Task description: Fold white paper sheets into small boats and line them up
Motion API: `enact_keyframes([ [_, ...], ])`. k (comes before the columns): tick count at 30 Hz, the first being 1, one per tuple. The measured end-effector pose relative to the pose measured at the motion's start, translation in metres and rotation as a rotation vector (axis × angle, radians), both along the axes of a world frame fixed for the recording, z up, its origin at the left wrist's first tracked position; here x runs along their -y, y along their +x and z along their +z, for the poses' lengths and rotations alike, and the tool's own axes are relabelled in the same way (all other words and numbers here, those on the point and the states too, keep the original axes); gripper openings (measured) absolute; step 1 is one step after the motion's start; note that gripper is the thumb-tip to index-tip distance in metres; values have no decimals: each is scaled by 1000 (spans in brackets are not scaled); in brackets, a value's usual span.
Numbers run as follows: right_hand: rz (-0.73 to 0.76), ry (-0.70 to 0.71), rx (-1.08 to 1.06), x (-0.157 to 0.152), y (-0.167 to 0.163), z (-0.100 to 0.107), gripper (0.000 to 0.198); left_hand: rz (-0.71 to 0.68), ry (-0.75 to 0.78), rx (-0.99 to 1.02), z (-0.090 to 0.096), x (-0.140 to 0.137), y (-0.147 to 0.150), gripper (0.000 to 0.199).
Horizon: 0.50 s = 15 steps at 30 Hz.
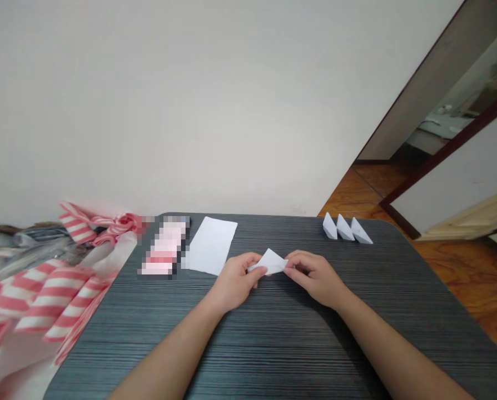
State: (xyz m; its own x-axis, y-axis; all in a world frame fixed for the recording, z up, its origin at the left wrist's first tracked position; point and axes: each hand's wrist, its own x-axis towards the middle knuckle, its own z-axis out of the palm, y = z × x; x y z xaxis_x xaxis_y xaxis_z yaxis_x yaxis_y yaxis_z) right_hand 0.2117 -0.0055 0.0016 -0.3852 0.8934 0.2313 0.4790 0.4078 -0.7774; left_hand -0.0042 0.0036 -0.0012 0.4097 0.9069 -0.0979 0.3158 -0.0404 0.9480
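Note:
Between my two hands is a small folded piece of white paper, its peak pointing away from me. My left hand pinches its left corner, thumb on top. The right corner sits between the thumb and fingers of my right hand. Both hands are just above the dark table, and the fingertips underneath the paper are partly hidden. Left of my left hand lies a sheet of white paper. Three folded white paper pieces stand in a row at the back right.
The dark wood-grain table meets a pale wall at its far edge. A pixelated flat object lies at the back left. Red-and-white striped cloth is heaped beyond the left edge. Wooden floor shows at right.

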Motion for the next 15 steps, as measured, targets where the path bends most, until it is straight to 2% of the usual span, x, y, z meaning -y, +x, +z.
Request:
enact_keyframes([
  [4, -46, -56, 35, 1, 0, -3, 11, -29, 10, -38, 0, 0, -1, 23],
  [9, -80, -210, -11, 1, 0, -10, 10, -23, 15, -60, 1, 0, -1, 23],
  [15, -139, -198, -25, 0, 1, -11, 17, -20, -1, -24, 4, 0, -1, 23],
])
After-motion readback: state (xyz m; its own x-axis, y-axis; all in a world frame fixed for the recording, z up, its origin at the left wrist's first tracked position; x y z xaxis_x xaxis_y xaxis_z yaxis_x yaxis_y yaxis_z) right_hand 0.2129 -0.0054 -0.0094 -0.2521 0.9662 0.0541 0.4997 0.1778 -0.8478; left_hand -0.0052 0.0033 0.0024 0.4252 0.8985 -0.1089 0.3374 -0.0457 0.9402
